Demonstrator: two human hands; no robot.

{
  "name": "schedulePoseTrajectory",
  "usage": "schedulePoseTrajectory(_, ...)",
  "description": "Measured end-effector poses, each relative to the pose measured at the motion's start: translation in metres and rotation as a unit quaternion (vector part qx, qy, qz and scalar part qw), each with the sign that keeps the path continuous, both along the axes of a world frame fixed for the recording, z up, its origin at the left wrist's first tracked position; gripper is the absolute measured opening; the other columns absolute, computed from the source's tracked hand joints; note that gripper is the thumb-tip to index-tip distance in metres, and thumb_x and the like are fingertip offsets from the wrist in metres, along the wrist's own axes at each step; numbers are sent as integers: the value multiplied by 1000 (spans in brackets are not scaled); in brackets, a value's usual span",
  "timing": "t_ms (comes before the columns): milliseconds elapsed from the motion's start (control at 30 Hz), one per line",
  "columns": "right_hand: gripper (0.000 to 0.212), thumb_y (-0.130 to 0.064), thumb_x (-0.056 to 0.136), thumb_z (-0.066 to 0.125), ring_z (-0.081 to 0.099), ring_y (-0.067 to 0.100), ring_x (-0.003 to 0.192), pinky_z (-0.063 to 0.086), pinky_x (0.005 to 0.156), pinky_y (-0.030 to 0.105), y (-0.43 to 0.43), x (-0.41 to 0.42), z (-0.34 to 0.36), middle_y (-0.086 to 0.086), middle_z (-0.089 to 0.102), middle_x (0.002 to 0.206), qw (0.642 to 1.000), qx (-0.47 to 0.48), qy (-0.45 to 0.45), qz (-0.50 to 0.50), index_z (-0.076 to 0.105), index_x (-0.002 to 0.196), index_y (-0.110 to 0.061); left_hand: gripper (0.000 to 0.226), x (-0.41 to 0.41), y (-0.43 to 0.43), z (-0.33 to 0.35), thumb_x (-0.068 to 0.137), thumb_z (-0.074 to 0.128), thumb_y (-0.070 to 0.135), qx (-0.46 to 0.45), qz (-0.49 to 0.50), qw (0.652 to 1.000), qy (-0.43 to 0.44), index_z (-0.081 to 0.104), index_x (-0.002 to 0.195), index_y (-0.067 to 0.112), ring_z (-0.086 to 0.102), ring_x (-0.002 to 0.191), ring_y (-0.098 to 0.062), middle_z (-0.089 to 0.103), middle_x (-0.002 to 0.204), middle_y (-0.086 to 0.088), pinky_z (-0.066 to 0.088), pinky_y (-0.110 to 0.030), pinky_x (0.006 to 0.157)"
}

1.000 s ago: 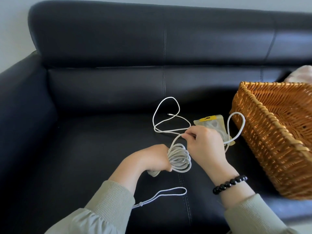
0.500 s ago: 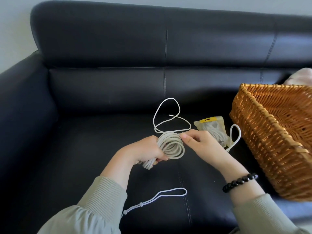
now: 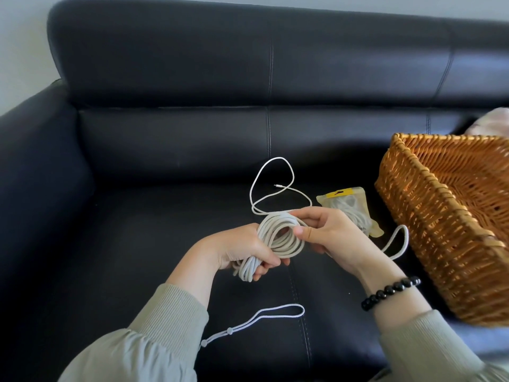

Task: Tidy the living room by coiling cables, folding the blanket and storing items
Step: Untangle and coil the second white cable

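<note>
Left hand (image 3: 242, 249), right hand (image 3: 332, 235) grip cable coil (image 3: 285, 247); pouch (image 3: 349, 201) label illegible.

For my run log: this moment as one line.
phase coiling | left hand grips cable coil | right hand pinches its top | loose end on sofa | basket at right

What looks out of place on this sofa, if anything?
Nothing is damaged or spilled. The white cable is only partly coiled: the left hand grips the bundle, the right hand pinches it, and a loose tail sprawls in loops over the sofa seat. A small packet lies beside the wicker basket, not in it.
</note>
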State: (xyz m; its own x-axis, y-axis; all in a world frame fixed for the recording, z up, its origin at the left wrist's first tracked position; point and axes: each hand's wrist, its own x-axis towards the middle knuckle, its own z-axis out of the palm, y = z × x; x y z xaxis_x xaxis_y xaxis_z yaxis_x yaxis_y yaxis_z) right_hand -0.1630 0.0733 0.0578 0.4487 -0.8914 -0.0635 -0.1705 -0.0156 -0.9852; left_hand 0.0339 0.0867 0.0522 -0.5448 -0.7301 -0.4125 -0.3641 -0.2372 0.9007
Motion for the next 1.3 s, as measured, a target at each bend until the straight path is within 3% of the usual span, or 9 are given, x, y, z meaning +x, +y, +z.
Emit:
schedulePoseTrajectory(133,34,-19,71,79,56,13,63,30,43,16,-1,2,0,10,72,87,998,44,-29,14,65,101,-12,9,-2,2,-1,91,57,-1,12,-25,1000,2,64,89,5,55,50,-10,57,58,-2,52,-22,54)
schedulePoseTrajectory(233,28,-7,73,75,58,9,57,31,41,15,0,5,1,5,71,78,997,61,-42,10,61,97,-8,10,-4,1,-2,90,59,2,10,-38,999,-17,62,82,5,57,54,-12,59,64,-4,52,-24,56)
schedulePoseTrajectory(367,18,4,81,66,59,17,62,35,43,16,2,12,0,7,70,74,997,51,-33,-40,63,90,-11,20,-8,2,-4,90,59,4,1,-49,998,-30,60,71,8,59,55,-14,61,62,-3,52,-25,58)
schedulePoseTrajectory(600,18,1,88,60,51,24,59,34,40,16,4,14,2,9,66,69,997,-8,-9,-72,68,92,-15,4,-13,1,-5,87,62,0,-54,-3,997,-50,60,83,0,48,40,-11,50,47,1,44,-25,49)
schedulePoseTrajectory(767,16,-7,88,61,48,2,46,33,40,13,2,13,7,6,61,73,994,-30,-55,-89,65,103,-11,7,-15,-1,-4,87,62,-2,-23,49,998,23,57,89,3,39,41,-15,41,54,-8,38,-24,44)
schedulePoseTrajectory(867,7,-6,88,60,50,0,48,35,42,10,0,10,9,-1,60,69,990,-61,-55,-110,65,92,-10,7,-13,-1,-3,87,61,-2,-15,53,998,38,56,88,2,40,41,-15,42,54,-8,40,-23,44)
schedulePoseTrajectory(967,13,3,88,58,51,-1,43,36,42,7,-2,6,10,-8,61,55,988,-82,-48,-125,65,81,-5,11,-11,-1,-1,88,60,-4,-8,57,997,48,55,82,3,42,40,-14,42,52,-8,41,-23,44)
schedulePoseTrajectory(1167,12,-11,90,62,43,4,42,34,43,13,-6,2,4,2,64,58,976,-107,63,-180,66,78,-13,21,-8,-2,-1,91,57,-2,28,151,979,131,53,74,8,40,43,-12,39,55,-5,38,-22,46)
schedulePoseTrajectory(1300,20,-15,92,59,37,3,36,30,40,12,-2,7,4,1,61,54,963,-138,138,-185,63,72,-13,26,-15,-3,-1,93,54,1,64,251,943,210,53,68,10,34,45,-11,36,54,-3,33,-21,46)
